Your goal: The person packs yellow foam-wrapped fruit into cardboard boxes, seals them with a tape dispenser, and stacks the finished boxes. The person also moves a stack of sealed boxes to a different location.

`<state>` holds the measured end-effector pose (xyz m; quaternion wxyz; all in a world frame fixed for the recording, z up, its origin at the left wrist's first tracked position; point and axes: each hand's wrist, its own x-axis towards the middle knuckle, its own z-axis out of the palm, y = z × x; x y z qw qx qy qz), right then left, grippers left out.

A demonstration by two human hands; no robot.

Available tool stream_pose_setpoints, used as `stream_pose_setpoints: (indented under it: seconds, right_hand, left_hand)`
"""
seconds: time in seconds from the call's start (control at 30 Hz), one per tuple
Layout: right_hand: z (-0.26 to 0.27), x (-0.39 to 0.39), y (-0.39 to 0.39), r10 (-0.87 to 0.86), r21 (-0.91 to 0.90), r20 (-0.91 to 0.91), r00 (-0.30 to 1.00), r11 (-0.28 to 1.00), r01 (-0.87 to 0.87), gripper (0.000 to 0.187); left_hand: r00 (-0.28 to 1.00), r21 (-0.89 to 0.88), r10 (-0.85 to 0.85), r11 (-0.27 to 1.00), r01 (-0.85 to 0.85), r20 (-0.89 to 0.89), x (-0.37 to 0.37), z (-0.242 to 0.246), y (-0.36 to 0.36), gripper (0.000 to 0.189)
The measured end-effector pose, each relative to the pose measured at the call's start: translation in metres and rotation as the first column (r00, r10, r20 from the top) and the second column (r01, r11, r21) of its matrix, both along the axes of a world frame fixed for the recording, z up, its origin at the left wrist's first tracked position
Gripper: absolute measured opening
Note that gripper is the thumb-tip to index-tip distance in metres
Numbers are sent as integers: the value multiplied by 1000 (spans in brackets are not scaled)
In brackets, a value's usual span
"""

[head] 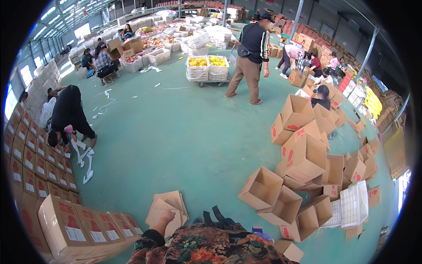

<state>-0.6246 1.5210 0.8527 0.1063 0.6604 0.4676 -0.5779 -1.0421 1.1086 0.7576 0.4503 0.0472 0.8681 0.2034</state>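
Observation:
My left hand (167, 216) is bare, its fingers curled in front of a loose stack of flat cardboard sheets (174, 199) on the floor. Whether it touches or grips a sheet cannot be made out. At my right side, my right hand (263, 236) wears a purple glove and is mostly hidden by my flowered top. Close by it shows a small blue and red object (257, 230), too little visible to name. To my left stands a row of closed cardboard cartons (71, 227) with red print and white labels.
Open cardboard boxes (262, 186) pile up on the right, beside white plastic crates (354, 204). A person (69, 109) bends by stacked cartons (36, 158) at left. Ahead, another person (252, 52) stands at a cart with crates of yellow items (207, 67). White strips (86, 161) litter the floor.

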Motion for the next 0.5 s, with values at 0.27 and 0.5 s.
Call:
stream_pose_setpoints:
  seconds: [0.27, 0.5]
  right_hand:
    - [-119, 0, 104, 942, 223, 187, 279, 236, -946, 38]
    - [-106, -134, 256, 546, -129, 134, 827, 837, -532, 37]
  left_hand:
    - [971, 312, 65, 950, 10, -229, -192, 34, 270, 37]
    - [556, -167, -824, 566, 807, -106, -219, 21, 369, 24]
